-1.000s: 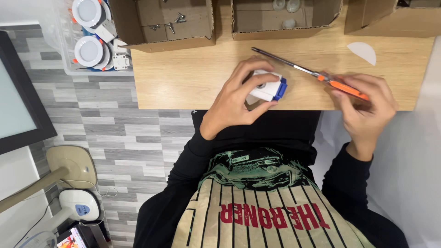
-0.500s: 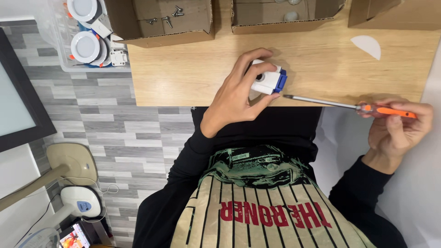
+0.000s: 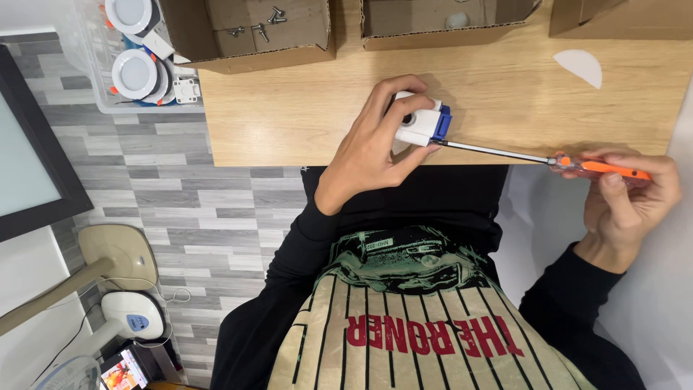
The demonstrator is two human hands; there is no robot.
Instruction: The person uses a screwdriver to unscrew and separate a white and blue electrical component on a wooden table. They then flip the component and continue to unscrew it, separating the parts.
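Note:
My left hand (image 3: 375,141) grips a small white box-shaped part with a blue end (image 3: 420,124) at the near edge of the wooden table (image 3: 289,108). My right hand (image 3: 628,198) holds an orange-handled screwdriver (image 3: 603,168) off the table's right side. Its long metal shaft (image 3: 494,150) runs left, and the tip touches the blue end of the part.
Open cardboard boxes stand along the table's far side; the left one (image 3: 253,36) holds several screws. A clear bin (image 3: 94,79) at the left holds round white lamp fittings (image 3: 133,72). A white half-disc (image 3: 581,66) lies at the right. A dark screen (image 3: 29,144) is far left.
My right hand swung the screwdriver from lying diagonally over the table to level at its edge, and the tip now meets the part. My left hand stayed on the part.

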